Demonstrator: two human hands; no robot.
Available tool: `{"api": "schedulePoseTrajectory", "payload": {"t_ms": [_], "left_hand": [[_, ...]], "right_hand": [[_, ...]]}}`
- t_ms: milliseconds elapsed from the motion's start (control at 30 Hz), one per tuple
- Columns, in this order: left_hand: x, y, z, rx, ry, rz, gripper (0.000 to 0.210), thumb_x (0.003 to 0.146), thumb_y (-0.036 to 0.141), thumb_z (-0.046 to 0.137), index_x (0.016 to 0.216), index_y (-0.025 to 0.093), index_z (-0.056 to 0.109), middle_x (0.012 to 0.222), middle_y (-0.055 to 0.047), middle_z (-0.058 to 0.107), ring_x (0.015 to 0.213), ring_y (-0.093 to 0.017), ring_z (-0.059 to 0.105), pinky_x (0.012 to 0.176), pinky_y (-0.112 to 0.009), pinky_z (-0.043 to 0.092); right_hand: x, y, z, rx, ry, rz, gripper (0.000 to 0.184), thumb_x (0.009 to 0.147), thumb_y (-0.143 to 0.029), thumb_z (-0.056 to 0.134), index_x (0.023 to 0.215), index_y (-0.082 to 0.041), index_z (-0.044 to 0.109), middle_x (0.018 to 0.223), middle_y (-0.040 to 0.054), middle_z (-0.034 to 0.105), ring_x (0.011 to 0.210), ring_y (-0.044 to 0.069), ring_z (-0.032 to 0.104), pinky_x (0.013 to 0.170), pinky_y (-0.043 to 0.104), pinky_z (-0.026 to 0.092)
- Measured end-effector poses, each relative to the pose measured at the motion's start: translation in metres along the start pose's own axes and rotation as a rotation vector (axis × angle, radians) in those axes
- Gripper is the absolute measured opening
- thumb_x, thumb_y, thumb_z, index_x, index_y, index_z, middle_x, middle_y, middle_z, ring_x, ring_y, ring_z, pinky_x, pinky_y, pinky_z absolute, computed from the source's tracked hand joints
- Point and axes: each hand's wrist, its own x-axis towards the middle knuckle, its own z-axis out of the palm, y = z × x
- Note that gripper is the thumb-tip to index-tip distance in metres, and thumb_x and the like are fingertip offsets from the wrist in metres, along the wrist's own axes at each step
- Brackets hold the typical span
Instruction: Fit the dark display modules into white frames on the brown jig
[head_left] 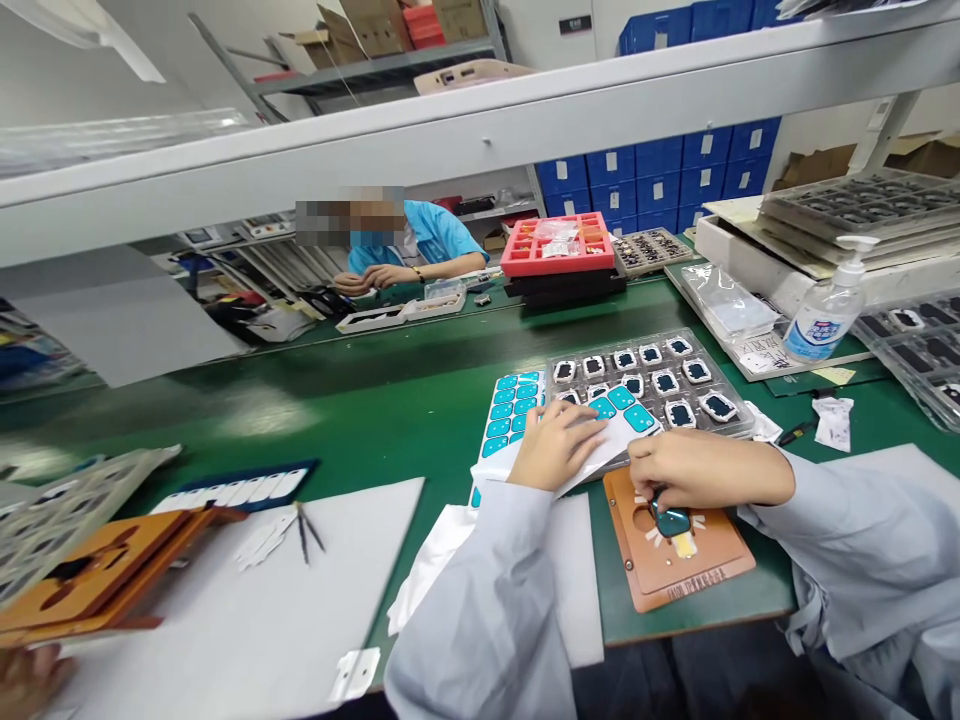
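Observation:
My left hand (556, 445) lies with its fingers stretched over a white sheet (592, 462) that carries teal rounded stickers. That sheet overlaps a clear tray (739, 425) of white-framed dark watch-like parts. Beneath and left of it is another sheet of teal stickers (496, 428). My right hand (686, 470) is closed, its fingertips on a glossy dark teal rounded piece (673, 524). This piece sits over the recess of an orange-brown fixture plate (637, 585), partly covered by my fingers. A small yellow-and-white patch (685, 545) shows beside it.
A white cloth (431, 570) lies left of my left sleeve. Tweezers (304, 530) rest on a white mat (360, 560). Another person's hand (30, 675) is at lower left. A pump bottle (825, 310) stands right. Across the bench sits a co-worker (442, 240) near a red tray (525, 262).

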Motion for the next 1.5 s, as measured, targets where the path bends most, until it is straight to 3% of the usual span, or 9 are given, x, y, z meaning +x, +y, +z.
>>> {"api": "schedulePoseTrajectory", "payload": {"t_ms": [167, 333, 433, 533, 767, 1033, 1267, 1400, 1500], "left_hand": [[-0.002, 0.001, -0.002, -0.012, -0.015, 0.053, 0.035, 0.099, 0.046, 0.047, 0.115, 0.026, 0.070, 0.122, -0.006, 0.070, 0.113, -0.027, 0.061, 0.101, -0.052, 0.034], [-0.002, 0.004, 0.000, -0.042, -0.059, 0.044, 0.052, 0.088, 0.058, 0.058, 0.125, 0.022, 0.064, 0.134, -0.012, 0.063, 0.124, -0.033, 0.055, 0.109, -0.060, 0.029], [0.000, 0.005, 0.002, -0.069, -0.036, 0.027, 0.054, 0.086, 0.061, 0.059, 0.124, 0.023, 0.064, 0.135, -0.012, 0.061, 0.126, -0.033, 0.054, 0.112, -0.060, 0.026], [0.002, 0.004, 0.005, -0.094, 0.004, 0.011, 0.053, 0.083, 0.062, 0.063, 0.119, 0.022, 0.066, 0.134, -0.012, 0.062, 0.126, -0.032, 0.055, 0.114, -0.060, 0.024], [0.005, 0.002, 0.007, -0.147, -0.006, 0.013, 0.056, 0.081, 0.059, 0.066, 0.122, 0.021, 0.063, 0.137, -0.013, 0.059, 0.129, -0.033, 0.053, 0.114, -0.062, 0.023], [0.005, 0.003, 0.003, -0.135, -0.041, 0.029, 0.062, 0.086, 0.058, 0.060, 0.136, 0.022, 0.053, 0.141, -0.013, 0.056, 0.132, -0.032, 0.050, 0.117, -0.061, 0.019], [0.002, 0.013, 0.000, -0.048, 0.072, 0.112, 0.045, 0.095, 0.050, 0.049, 0.128, 0.021, 0.059, 0.138, -0.012, 0.059, 0.136, -0.034, 0.045, 0.114, -0.065, 0.014], [-0.001, 0.038, -0.001, -0.164, 0.206, 0.333, 0.033, 0.101, 0.035, 0.040, 0.104, 0.021, 0.070, 0.105, -0.006, 0.075, 0.110, -0.024, 0.060, 0.104, -0.050, 0.033], [-0.002, 0.057, 0.003, -0.308, 0.246, 0.475, 0.029, 0.096, 0.039, 0.051, 0.088, 0.020, 0.071, 0.089, -0.004, 0.075, 0.095, -0.021, 0.061, 0.091, -0.041, 0.040]], "right_hand": [[-0.002, 0.000, -0.005, 0.041, -0.031, -0.021, 0.016, 0.076, -0.001, 0.070, 0.077, -0.016, 0.065, 0.077, 0.0009, 0.068, 0.074, 0.015, 0.061, 0.062, 0.023, 0.037], [0.009, 0.015, -0.028, 0.059, 0.114, -0.013, 0.007, 0.087, -0.021, 0.068, 0.082, -0.017, 0.069, 0.074, -0.0007, 0.071, 0.069, 0.015, 0.065, 0.065, 0.023, 0.043], [0.036, 0.040, -0.037, -0.185, 0.261, 0.186, 0.011, 0.090, -0.021, 0.062, 0.097, -0.018, 0.070, 0.097, 0.0053, 0.073, 0.087, 0.021, 0.068, 0.076, 0.027, 0.046], [0.070, 0.071, -0.032, -0.292, 0.312, 0.280, 0.030, 0.091, -0.014, 0.055, 0.120, -0.015, 0.062, 0.128, 0.0169, 0.063, 0.103, 0.029, 0.063, 0.084, 0.038, 0.045], [0.105, 0.100, -0.010, -0.394, 0.309, 0.248, 0.026, 0.096, -0.016, 0.047, 0.118, -0.018, 0.062, 0.120, 0.0169, 0.069, 0.119, 0.035, 0.045, 0.099, 0.065, 0.021], [0.111, 0.100, -0.023, -0.308, 0.352, 0.172, 0.021, 0.092, -0.015, 0.054, 0.112, -0.016, 0.063, 0.113, 0.0153, 0.070, 0.108, 0.031, 0.046, 0.091, 0.046, 0.031], [0.055, 0.077, -0.033, -0.120, 0.472, 0.046, 0.023, 0.098, -0.019, 0.047, 0.105, -0.015, 0.068, 0.102, 0.0109, 0.069, 0.096, 0.022, 0.058, 0.087, 0.034, 0.043], [-0.012, 0.059, -0.007, 0.231, 0.407, -0.144, 0.024, 0.099, -0.031, 0.053, 0.101, -0.018, 0.072, 0.091, 0.0074, 0.069, 0.085, 0.019, 0.064, 0.079, 0.032, 0.050], [-0.049, 0.056, 0.014, 0.417, 0.433, -0.090, 0.023, 0.098, -0.034, 0.056, 0.109, -0.020, 0.071, 0.093, 0.0071, 0.068, 0.082, 0.017, 0.065, 0.072, 0.029, 0.052]]}}
